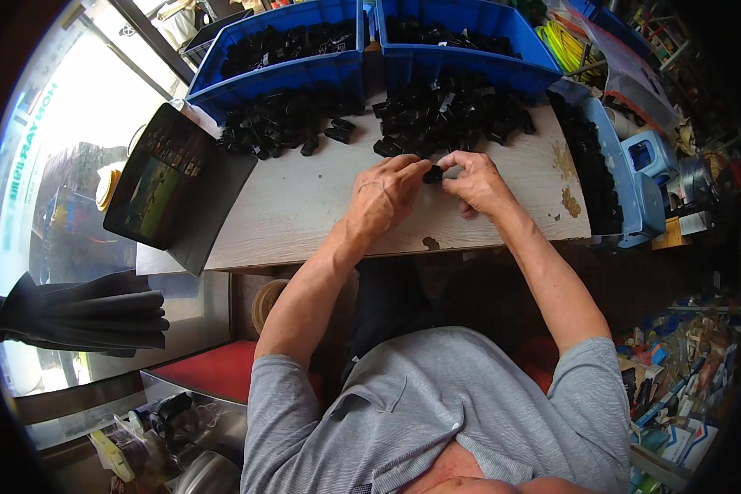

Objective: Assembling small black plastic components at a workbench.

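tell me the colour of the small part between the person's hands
The small part is black; it shows best in the head view.

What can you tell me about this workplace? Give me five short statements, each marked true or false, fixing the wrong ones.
1. The left hand and the right hand meet at one small black part. True.
2. The two large bins at the back are red. False: the left bin and the right bin are both blue.
3. A screen stands at the left end of the table. True.
4. The person wears gloves. False: both hands are bare.
5. The tabletop has no marks. False: brown worn patches show near its right end.
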A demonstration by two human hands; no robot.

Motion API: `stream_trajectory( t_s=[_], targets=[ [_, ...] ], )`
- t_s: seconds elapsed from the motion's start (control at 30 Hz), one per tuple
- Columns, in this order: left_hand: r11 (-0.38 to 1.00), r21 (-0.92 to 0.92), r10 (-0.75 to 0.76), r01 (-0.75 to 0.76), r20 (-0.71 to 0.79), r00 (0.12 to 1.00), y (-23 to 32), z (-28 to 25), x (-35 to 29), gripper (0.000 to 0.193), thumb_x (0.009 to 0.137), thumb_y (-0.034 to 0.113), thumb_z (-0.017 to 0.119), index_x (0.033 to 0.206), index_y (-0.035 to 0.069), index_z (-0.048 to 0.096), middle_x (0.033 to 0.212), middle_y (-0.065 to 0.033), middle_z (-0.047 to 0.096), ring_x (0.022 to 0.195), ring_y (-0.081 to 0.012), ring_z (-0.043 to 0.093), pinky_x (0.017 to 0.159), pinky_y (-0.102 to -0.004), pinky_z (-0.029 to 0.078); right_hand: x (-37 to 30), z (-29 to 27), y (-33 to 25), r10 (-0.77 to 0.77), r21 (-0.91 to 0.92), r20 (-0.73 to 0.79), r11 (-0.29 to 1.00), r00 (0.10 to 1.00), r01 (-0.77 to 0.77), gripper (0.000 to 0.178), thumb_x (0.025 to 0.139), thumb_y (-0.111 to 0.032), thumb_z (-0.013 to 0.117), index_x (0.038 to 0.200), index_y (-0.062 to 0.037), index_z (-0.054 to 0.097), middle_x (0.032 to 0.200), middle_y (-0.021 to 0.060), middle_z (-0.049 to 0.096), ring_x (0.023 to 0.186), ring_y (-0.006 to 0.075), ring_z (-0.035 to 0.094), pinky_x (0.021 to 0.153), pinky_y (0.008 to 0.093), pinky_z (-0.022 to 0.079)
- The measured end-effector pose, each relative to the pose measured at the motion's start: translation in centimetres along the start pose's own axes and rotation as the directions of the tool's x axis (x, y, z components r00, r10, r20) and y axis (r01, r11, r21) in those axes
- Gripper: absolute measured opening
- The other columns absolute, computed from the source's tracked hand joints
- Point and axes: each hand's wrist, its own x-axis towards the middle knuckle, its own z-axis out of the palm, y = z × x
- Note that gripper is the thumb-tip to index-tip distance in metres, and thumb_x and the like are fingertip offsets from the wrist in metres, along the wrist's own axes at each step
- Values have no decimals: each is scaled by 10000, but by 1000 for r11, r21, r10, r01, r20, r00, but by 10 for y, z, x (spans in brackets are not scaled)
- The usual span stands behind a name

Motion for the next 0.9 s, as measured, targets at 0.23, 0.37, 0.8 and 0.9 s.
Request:
stream_trajectory(
  t_s=[0.23, 0.37, 0.8, 0.9],
  targets=[
    [999, -31, 34, -35, -18, 999, -4, 5, -4, 293, 873, -11, 684, 1145, 87, 733, 1105, -115, 732, 947, -327, 720, 796, -394, 594, 1, 0, 3, -18, -1, 20, 1000, 1000, 18, 389, 841, -61, 683, 1229, -35, 663, 612, 15, 607, 474, 96, 560, 437, 284, 514],
    [998, -16, 59, -59, -13, 998, -1, 7, -5, 314, 857, -13, 687, 1151, 88, 732, 1128, -110, 725, 952, -317, 714, 797, -388, 592, 2, -1, 7, -19, 47, 33, 999, 999, 17, 390, 843, -56, 677, 1232, -36, 664, 616, 15, 612, 471, 94, 556, 437, 274, 508],
    [975, 220, 17, -41, 113, 993, 21, -1, -15, 367, 848, 52, 688, 1214, 74, 698, 1247, -79, 699, 1182, -316, 626, 962, -422, 534, 0, -1, 3, -51, 19, 64, 999, 997, 50, 380, 842, -81, 735, 1211, -29, 664, 624, 21, 608, 444, 102, 533, 407, 271, 466],
    [981, 192, 20, -38, 96, 995, 22, -1, -16, 355, 860, 80, 701, 1215, 65, 697, 1251, -90, 698, 1182, -319, 624, 964, -424, 529, -1, 0, 2, -71, -30, 59, 997, 996, 73, 361, 841, -104, 751, 1185, -26, 672, 628, 16, 598, 438, 101, 526, 403, 270, 462]
  ],
)
